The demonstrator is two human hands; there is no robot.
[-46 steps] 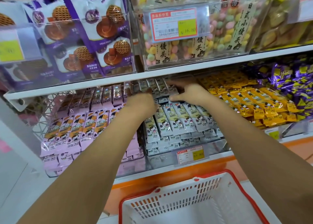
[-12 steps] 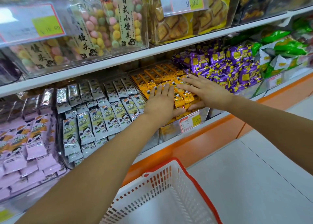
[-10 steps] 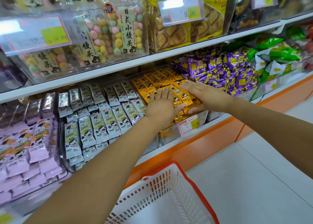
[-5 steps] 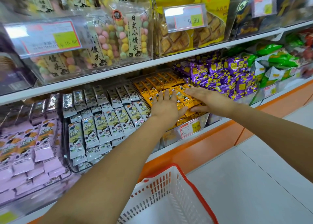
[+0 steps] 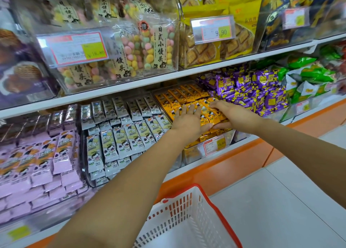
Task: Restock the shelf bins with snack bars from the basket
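Both hands have shifted from the grey bars (image 5: pixel 121 141) to the yellow bars (image 5: pixel 179 95) next door: left hand (image 5: pixel 187 122) and right hand (image 5: pixel 232 114) lie flat, fingers straight, pressing the rows, gripping nothing. That clear bin (image 5: pixel 191 153) looks full to its front wall; what I see of the basket (image 5: pixel 223 219) is bare, so restocking seems nearly finished
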